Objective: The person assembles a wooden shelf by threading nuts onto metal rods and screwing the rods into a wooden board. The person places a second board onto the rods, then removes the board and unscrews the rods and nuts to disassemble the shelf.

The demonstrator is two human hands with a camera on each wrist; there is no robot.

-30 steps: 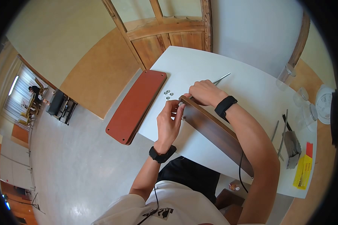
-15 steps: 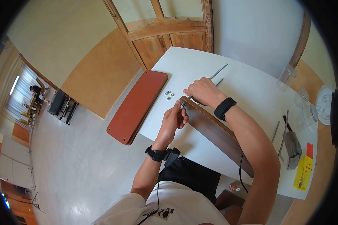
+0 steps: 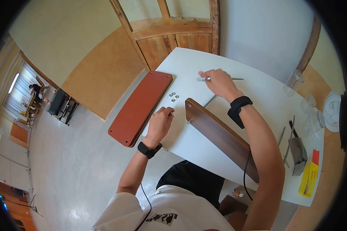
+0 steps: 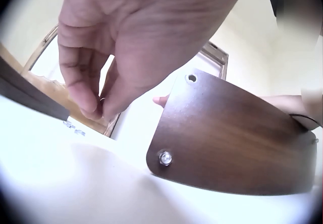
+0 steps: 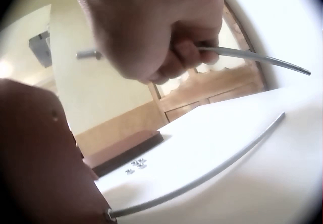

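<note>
A dark brown wooden board stands on its long edge on the white table. Its upper corner hole shows open in the left wrist view; below that, a rod end with a nut pokes through. Behind the board this metal rod runs out over the table. My right hand grips a second metal rod above the table, beyond the board, with a thicker metal piece on one end. Left of the board, my left hand pinches a small metal piece, mostly hidden by the fingertips.
Several nuts lie beside reddish-brown boards at the table's left edge. On the right are loose rods, a grey cloth, a yellow basket and clear jars. A cable hangs by my right arm.
The held rod has come away from the board's upper corner, carried forward by my right hand. My left hand has drawn back from that corner, towards the left.
</note>
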